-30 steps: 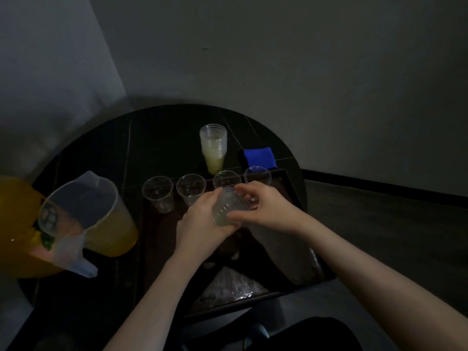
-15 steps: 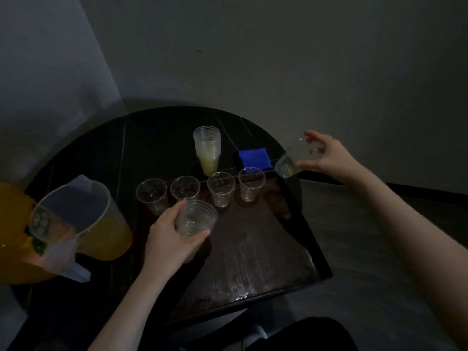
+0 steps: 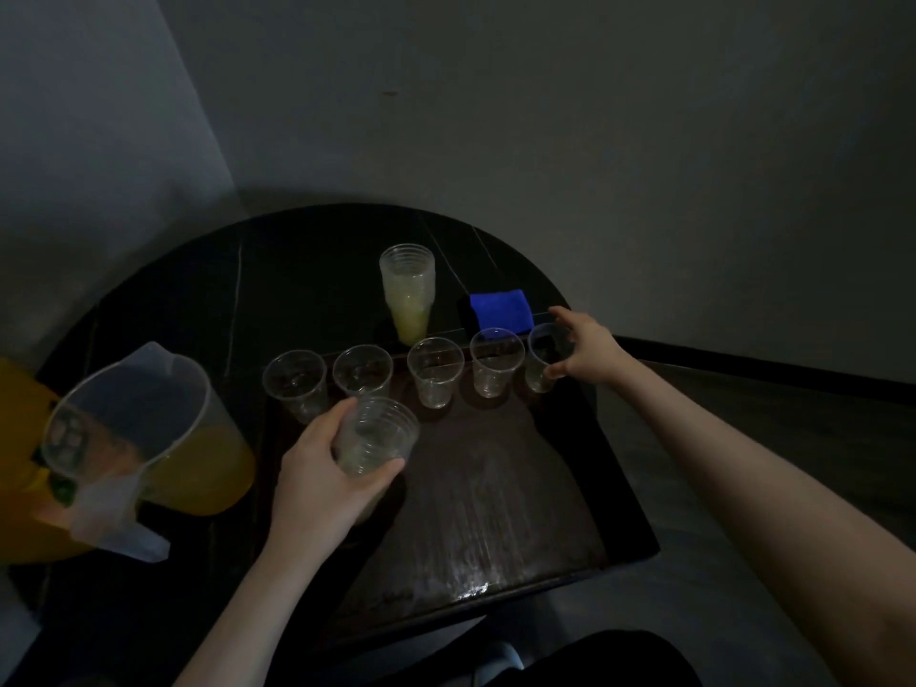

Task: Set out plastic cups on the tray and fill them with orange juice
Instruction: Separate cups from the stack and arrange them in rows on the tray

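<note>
A row of five clear plastic cups is seen along the far edge of the dark tray [image 3: 495,513], all upright, mouths up. The fifth cup [image 3: 545,359], at the row's right end, is grasped at its rim and side by the right hand [image 3: 587,352]. A nested stack of cups [image 3: 376,436] is gripped by the left hand [image 3: 322,478] above the tray's near-left part, its long axis tilted, mouth up and away. Beyond the tray a second cup stack [image 3: 407,290] stands upright on the desk [image 3: 297,270], with a blue cloth [image 3: 500,310] to its right. A juice pitcher [image 3: 143,433] stands left of the tray.
</note>
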